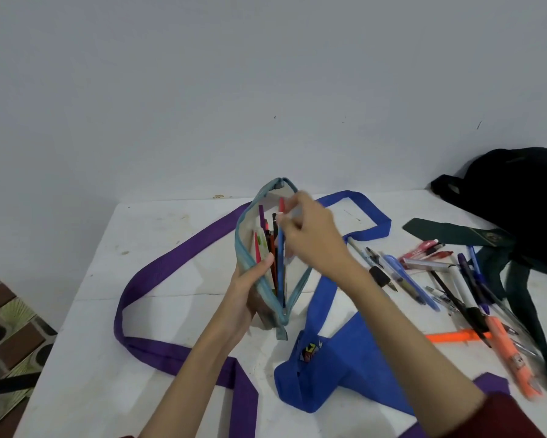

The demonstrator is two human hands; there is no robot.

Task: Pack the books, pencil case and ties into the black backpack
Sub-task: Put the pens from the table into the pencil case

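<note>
Three ties: purple point(158, 267), blue point(329, 368), green point(455, 230). One backpack point(518, 197). Left hand point(247, 292) grips the case point(250, 248); right hand point(310, 235) pinches a pen point(281, 263) inside.

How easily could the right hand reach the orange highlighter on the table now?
Probably easily. The right hand is busy at the open pencil case, but the orange highlighter lies uncovered on the table on the right side, with only loose pens around it.

Home room, likely – plain white table point(171, 235) against bare wall point(202, 90), patterned floor tiles point(10, 324) beside.
</note>
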